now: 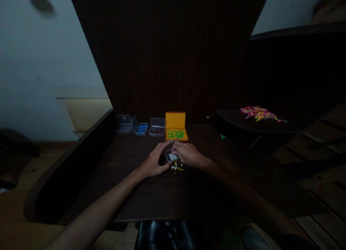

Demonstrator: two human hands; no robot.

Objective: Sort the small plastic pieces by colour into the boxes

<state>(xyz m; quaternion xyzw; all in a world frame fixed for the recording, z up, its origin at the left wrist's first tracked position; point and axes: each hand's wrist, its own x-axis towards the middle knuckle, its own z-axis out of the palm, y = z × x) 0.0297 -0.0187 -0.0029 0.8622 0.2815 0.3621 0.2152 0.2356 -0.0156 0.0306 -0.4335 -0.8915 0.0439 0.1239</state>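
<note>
Both my hands meet at the middle of a dark wooden table [151, 196]. My left hand [154, 160] and my right hand [189, 154] are closed around a small clear plastic box [171, 156] held between their fingertips. Just below the box lies a little scatter of tiny yellow and white beads [177, 167] on the table. Behind the hands stands an open orange box [176, 130] with green pieces inside.
At the table's far edge sit a clear box with dark red pieces [157, 129], one with blue pieces [141, 128] and an empty-looking clear box [123, 123]. A heap of pink and yellow pieces [258, 113] lies on a dark surface at right. The room is dim.
</note>
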